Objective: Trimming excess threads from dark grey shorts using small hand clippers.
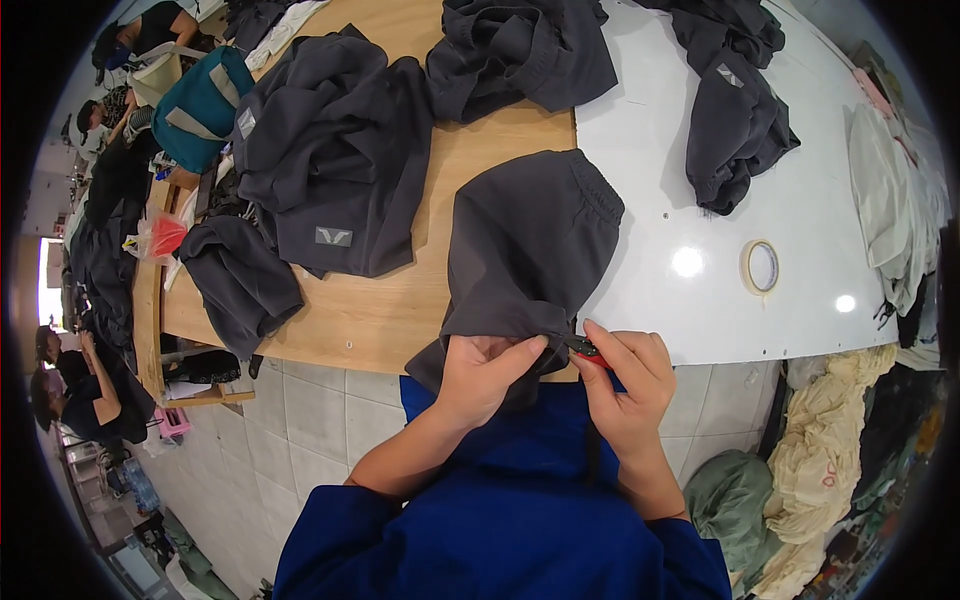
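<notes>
Matt dark cloth garment (530,240) on glossy white tabletop (690,200).

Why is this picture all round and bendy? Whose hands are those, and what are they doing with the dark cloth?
The camera sits on a person's head and looks down, so you see that person's own arms coming up from the bottom. Its lens is very wide, which bends straight edges near the rim.

The left hand pinches the edge of a dark grey garment that hangs over the table edge. The right hand holds a small red and black tool against that same edge; I cannot tell exactly what kind.

On the wooden table lie more dark garments and a teal bag. On the white table beside it rests a roll of tape. Other people work on the left.
</notes>
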